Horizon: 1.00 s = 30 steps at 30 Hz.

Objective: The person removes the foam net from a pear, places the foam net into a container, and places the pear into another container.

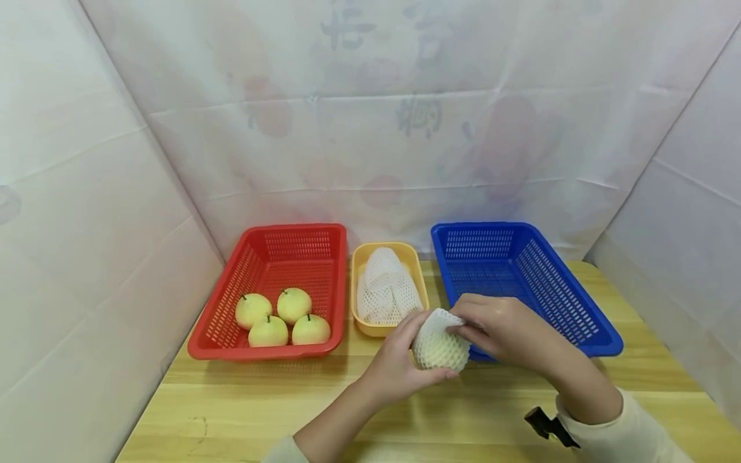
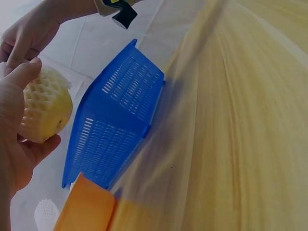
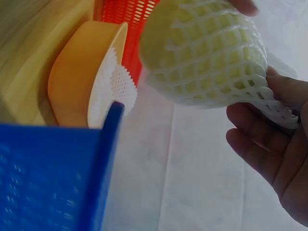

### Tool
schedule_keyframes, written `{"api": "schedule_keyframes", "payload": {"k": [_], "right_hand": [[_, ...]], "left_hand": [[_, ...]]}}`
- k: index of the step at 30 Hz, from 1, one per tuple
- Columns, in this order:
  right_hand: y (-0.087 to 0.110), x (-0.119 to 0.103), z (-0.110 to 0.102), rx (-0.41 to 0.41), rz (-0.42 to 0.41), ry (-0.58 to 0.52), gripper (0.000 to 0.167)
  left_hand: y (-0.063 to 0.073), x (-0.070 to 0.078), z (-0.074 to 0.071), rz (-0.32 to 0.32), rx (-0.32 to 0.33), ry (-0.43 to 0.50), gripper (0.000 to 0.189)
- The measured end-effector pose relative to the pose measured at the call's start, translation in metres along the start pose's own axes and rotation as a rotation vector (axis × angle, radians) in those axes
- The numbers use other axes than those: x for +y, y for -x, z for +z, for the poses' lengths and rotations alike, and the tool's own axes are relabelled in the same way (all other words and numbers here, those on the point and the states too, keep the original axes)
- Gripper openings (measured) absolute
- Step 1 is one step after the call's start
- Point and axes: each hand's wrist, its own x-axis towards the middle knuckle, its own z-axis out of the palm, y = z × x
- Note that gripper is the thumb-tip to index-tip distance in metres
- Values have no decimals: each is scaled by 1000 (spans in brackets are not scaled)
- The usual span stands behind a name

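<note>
A round yellow pear [image 2: 59,113] sits in a white foam net sleeve [image 1: 439,347], held up in front of the blue basket. My left hand [image 1: 398,365] grips the wrapped pear from the left, fingers and thumb around its sides. From the right, my right hand [image 1: 505,326] pinches the gathered upper end of the sleeve between thumb and fingers. The bare end of the pear pokes out of the net in the left wrist view. In the right wrist view the mesh [image 3: 216,62] is stretched over most of the fruit.
The red basket [image 1: 199,350] on the left holds several bare pears [image 1: 269,331]. A small yellow bin [image 1: 376,330] in the middle holds more white foam nets [image 1: 384,289]. On the right stands the blue basket [image 1: 579,321], partly behind my right hand. White curtains [image 1: 370,148] surround the wooden table [image 1: 243,405].
</note>
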Motion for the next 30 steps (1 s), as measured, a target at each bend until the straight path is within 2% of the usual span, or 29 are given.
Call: {"api": "schedule_keyframes", "payload": {"k": [7,11,15,19,23,30], "right_hand": [[10,-1,18,28,80,-115,18],[14,-2,29,17,163,-185,17],[18,-5,40,-32,265,-264,27],[23,-7,47,-100,342,-295,41],[24,-8,56,-179,366,-304,55],[26,-14,72,-273,402,-342,70]], "left_hand": [[8,-6,0,-118,-42,100,78],[13,-11,-2,-162,-55,140,78],[19,-18,-6,-186,-71,152,79],[21,-25,-7,-203,-100,155,78],[23,-32,-11,-227,-125,141,76],[28,-44,-23,-271,-168,193,72]]}}
